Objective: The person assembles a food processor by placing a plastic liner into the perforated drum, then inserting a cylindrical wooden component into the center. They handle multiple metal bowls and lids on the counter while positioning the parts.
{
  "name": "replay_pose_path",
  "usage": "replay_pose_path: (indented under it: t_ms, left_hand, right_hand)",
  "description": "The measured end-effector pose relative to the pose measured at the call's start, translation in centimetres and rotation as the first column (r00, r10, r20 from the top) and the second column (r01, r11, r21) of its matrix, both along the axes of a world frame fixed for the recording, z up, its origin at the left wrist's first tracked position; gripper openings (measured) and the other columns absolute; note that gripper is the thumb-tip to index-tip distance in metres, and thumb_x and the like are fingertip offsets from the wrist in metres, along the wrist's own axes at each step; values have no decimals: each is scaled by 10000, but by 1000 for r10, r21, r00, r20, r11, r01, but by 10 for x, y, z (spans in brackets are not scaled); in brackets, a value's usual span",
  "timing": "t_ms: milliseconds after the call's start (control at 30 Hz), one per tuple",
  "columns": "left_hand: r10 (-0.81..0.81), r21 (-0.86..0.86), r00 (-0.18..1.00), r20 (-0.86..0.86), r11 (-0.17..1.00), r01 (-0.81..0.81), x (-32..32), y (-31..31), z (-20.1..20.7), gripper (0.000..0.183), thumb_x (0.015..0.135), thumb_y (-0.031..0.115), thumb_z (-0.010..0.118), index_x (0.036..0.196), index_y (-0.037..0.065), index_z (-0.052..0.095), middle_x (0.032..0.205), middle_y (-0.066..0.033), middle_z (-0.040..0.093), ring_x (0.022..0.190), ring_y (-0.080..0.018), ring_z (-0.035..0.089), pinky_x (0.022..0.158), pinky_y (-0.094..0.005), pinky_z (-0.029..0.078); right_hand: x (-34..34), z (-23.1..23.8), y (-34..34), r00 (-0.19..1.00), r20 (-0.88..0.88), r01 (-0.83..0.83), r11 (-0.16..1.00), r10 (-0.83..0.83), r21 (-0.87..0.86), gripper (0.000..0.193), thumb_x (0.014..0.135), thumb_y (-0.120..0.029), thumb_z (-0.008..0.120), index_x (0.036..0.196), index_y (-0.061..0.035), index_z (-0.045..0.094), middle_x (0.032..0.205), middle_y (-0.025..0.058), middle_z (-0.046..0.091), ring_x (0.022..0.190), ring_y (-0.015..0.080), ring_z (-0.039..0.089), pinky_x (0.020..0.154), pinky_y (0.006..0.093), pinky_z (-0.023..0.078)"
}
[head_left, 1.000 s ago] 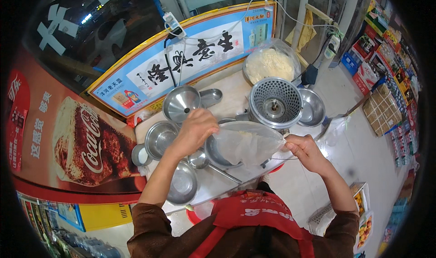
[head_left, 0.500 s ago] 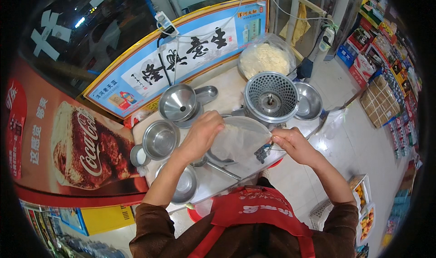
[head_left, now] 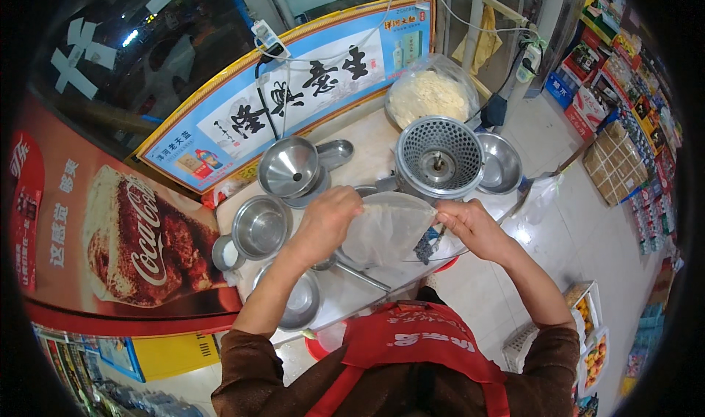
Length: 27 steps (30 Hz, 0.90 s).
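Observation:
A thin, translucent whitish filter bag (head_left: pixel 385 233) hangs between my two hands with its mouth stretched wide. My left hand (head_left: pixel 329 222) pinches the left side of its rim. The right side of the rim is between the fingers of my right hand (head_left: pixel 474 228). Just beyond the bag stands a perforated metal basket (head_left: pixel 418 151) with a spindle at its centre, set in a machine. Under the bag is a metal vessel, mostly hidden, and a long metal handle (head_left: pixel 365 278) sticks out from there. A small dark blue patterned thing (head_left: pixel 425 245) lies near my right hand.
On the left of the table are a metal funnel (head_left: pixel 279 163), a deep metal pot (head_left: pixel 261 227), a small cup (head_left: pixel 226 254) and a bowl (head_left: pixel 301 303). Right of the machine sits another bowl (head_left: pixel 501 163). Behind it is a clear plastic bag (head_left: pixel 432 94) of pale crumbly stuff.
The bag's mouth has shifted slightly and its body hangs a little differently. Both hands keep their hold, and my left hand has moved down slightly. The objects on the table stay in place.

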<state>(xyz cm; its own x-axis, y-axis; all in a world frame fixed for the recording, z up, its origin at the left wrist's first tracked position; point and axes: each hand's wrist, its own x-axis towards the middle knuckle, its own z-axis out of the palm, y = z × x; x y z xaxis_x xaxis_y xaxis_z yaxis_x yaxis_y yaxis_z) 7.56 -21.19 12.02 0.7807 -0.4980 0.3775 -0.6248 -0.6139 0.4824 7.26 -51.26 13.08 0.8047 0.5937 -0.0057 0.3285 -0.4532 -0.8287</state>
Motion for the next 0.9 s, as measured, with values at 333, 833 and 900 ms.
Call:
replay_pose_path:
  t_ms: [333, 833, 900]
  left_hand:
    - [199, -169, 980, 6, 966, -195, -5, 1, 7, 92, 904, 60, 607, 862, -17, 580, 816, -177, 572, 792, -385, 580, 706, -440, 463]
    - [-32, -710, 821, -570, 522, -473, 7, 12, -29, 304, 1032, 289, 539, 860, 46, 598, 822, 21, 560, 763, -69, 504, 724, -264, 434]
    - [-186, -747, 729, -658, 277, -604, 10, 9, -33, 283, 1037, 299, 532, 910, 58, 610, 863, 22, 594, 780, -66, 535, 744, -243, 458]
  right_hand:
    - [10, 16, 13, 912, 380, 127, 988, -153, 91, 417, 895, -171, 658, 1288, -51, 585, 1176, 155, 537, 1091, 338, 550, 942, 387, 446]
    - [52, -10, 22, 903, 333, 153, 927, -272, 341, 170, 913, -186, 626, 874, -28, 675, 1079, 105, 590, 1072, 271, 541, 968, 364, 397]
    - [56, -25, 20, 938, 152, 198, 844, -310, 499, 240, 966, -216, 598, 849, -16, 661, 1047, 89, 580, 1043, 202, 537, 938, 316, 405]
